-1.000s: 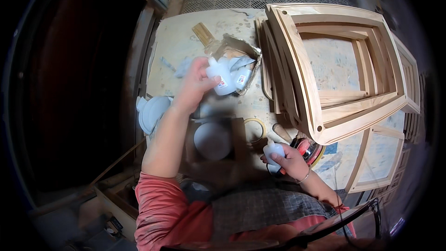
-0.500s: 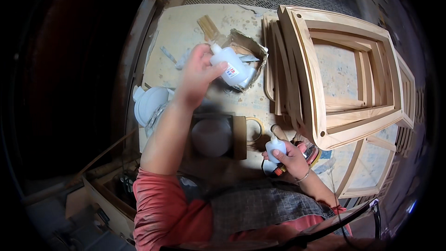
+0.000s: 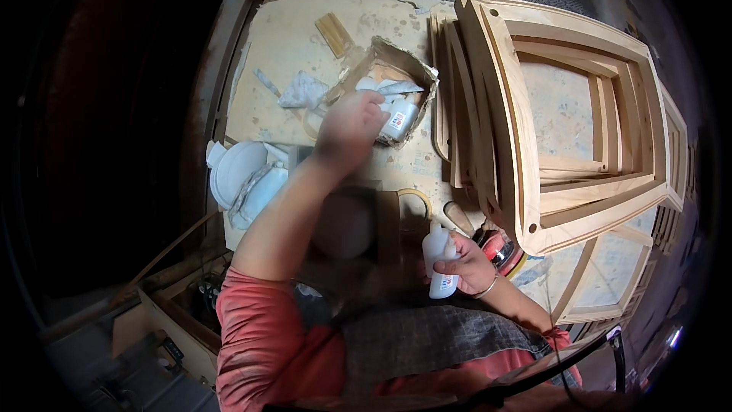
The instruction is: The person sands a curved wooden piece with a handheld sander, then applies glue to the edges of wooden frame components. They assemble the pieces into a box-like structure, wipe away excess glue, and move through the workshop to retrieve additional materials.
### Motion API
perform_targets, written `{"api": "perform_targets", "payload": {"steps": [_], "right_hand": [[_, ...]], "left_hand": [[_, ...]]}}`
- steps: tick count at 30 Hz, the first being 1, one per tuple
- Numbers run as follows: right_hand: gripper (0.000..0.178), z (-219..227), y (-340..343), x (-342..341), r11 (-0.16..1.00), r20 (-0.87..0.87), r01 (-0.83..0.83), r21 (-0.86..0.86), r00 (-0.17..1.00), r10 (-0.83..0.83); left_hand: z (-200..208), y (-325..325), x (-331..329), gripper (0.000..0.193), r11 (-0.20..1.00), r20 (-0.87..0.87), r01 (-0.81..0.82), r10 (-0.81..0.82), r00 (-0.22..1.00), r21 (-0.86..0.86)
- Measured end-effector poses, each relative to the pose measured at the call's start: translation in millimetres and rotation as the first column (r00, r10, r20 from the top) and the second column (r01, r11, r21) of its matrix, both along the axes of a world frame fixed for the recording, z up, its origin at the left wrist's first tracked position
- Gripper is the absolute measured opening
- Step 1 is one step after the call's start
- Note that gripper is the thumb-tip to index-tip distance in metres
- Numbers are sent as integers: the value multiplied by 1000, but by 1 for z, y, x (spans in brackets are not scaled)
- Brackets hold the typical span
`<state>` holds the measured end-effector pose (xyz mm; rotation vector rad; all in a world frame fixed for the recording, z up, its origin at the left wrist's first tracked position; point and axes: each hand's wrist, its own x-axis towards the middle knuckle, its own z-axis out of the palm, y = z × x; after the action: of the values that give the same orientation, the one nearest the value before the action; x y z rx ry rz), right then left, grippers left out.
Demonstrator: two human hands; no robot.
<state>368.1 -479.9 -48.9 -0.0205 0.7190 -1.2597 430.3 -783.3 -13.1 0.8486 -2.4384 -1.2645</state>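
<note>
My left hand (image 3: 352,128) is over the near left side of a ragged-edged open carton (image 3: 432,80). Its fingers are curled and blurred, and whether they hold anything is hidden. In the carton, beside those fingers, lies a white plastic bottle (image 3: 399,120) with a label, among other pale items. Near my body, my right hand (image 3: 471,265) is closed around a white plastic squeeze bottle (image 3: 440,248) with a narrow nozzle. The bottle stands nearly upright, its label low on its side, and my thumb crosses its front.
Stacked wooden frames (image 3: 522,145) rise on the right of the table. A tape roll (image 3: 415,197) and a red-and-black tool (image 3: 499,250) lie near my right hand. A white rounded container (image 3: 240,175) stands at left; a small wooden block (image 3: 334,34) lies behind the carton.
My left hand has lowered to the carton, and the bottle it held is no longer plainly visible in it. My right hand has tipped its bottle more upright, showing its side and label.
</note>
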Motion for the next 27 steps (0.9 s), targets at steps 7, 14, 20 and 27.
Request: {"api": "perform_targets", "payload": {"steps": [7,14,20,27], "right_hand": [[35,3,-6,1,1000,-62,-20,13,998,21],[33,0,0,-1,996,-87,71,62,994,-66],[35,3,1,-3,994,-83,96,54,992,-91],[35,3,-5,-2,997,-113,81,-14,990,-83]], "left_hand": [[-44,0,-47,37,962,548,145,7,836,-233],[-37,-30,-40,38,979,467,202,-194,863,33],[1,-44,-16,27,866,14,-88,93,996,493],[19,-48,-4,24,841,-81,-71,135,988,536]]}}
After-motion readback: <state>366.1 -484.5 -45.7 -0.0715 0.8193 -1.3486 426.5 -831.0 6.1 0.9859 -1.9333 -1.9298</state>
